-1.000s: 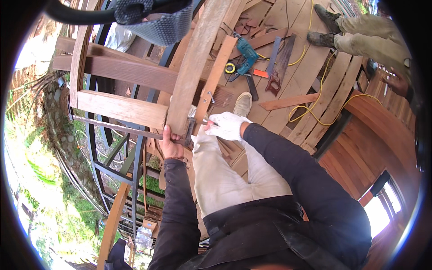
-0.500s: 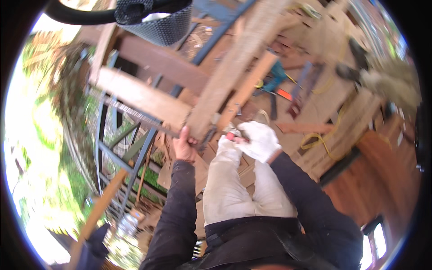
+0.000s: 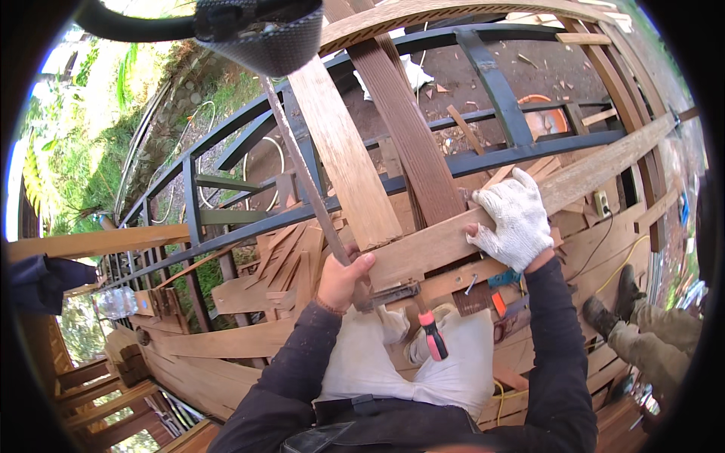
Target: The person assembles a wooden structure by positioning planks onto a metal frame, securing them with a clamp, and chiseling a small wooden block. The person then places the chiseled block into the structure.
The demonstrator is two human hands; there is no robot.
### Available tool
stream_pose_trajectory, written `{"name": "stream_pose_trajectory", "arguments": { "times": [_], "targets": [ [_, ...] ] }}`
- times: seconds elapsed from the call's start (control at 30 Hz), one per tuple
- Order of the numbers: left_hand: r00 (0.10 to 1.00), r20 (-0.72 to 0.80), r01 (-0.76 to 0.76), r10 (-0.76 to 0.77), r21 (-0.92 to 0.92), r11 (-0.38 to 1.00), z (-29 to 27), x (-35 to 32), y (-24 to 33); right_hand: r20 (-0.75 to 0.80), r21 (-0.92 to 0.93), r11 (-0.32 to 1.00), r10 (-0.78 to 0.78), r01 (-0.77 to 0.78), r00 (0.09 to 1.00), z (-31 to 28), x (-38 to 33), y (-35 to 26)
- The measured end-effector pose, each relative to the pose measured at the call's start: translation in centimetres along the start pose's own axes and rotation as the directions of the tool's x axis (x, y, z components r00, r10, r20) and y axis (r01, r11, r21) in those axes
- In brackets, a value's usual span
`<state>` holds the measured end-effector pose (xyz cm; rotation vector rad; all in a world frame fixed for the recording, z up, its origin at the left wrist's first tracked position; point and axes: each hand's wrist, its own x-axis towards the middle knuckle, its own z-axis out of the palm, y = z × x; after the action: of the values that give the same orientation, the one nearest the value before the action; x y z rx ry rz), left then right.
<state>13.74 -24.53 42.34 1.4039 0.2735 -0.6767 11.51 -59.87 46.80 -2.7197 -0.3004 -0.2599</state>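
Note:
My bare left hand (image 3: 343, 283) is closed around the near part of a long bar clamp (image 3: 306, 166), thumb uppermost. The clamp's dark jaw (image 3: 396, 294) sits at the near edge of a long wooden board (image 3: 430, 248); its red-and-black handle (image 3: 432, 337) hangs over my lap, untouched. My right hand (image 3: 513, 219), in a white glove with a bare thumb tip, lies on the board with its fingers apart. Under the board's far side run a pale plank (image 3: 343, 151) and a dark brown grooved plank (image 3: 411, 136).
A dark metal frame (image 3: 495, 90) spans beyond the board. A teal power tool (image 3: 504, 278) lies under the right forearm. Offcuts (image 3: 283, 257) are piled at left. Another person's boots (image 3: 604, 313) stand at right, near a yellow cord (image 3: 623, 264).
My right hand has left the clamp's red handle and moved away to the right, onto the board. My left hand stays at the clamp bar. The whole view has turned.

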Motion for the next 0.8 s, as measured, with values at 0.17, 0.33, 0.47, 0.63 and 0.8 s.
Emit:
{"name": "stream_pose_trajectory", "arguments": {
  "times": [0.17, 0.33, 0.47, 0.63, 0.8],
  "targets": [
    [0.988, 0.059, -0.136, 0.145, -0.134, 0.982, 0.4, -0.4, -0.6, 0.039, -0.072, 0.994, -0.084, 0.086, 0.996, 0.4, -0.2, 0.0],
    [0.97, 0.071, -0.212, 0.233, -0.228, 0.95, 0.2, -0.1, -1.1, 0.041, -0.124, 0.981, -0.147, 0.151, 0.988, 0.1, -0.4, 0.0],
    [0.977, 0.094, -0.165, 0.193, -0.247, 0.955, 0.5, 1.8, -1.4, 0.067, -0.089, 0.982, -0.159, 0.165, 0.985, -1.1, -1.0, 0.6],
    [0.949, -0.003, -0.307, 0.315, -0.228, 0.924, -0.5, 1.3, -1.8, 0.149, -0.091, 0.985, -0.131, 0.146, 0.98, -0.8, -0.3, -0.2],
    [0.964, 0.019, -0.26, 0.267, -0.176, 0.95, -0.5, 2.9, -1.9, 0.121, 0.024, 0.997, -0.074, 0.071, 0.99, -2.4, -1.6, 3.5]
  ]
}}
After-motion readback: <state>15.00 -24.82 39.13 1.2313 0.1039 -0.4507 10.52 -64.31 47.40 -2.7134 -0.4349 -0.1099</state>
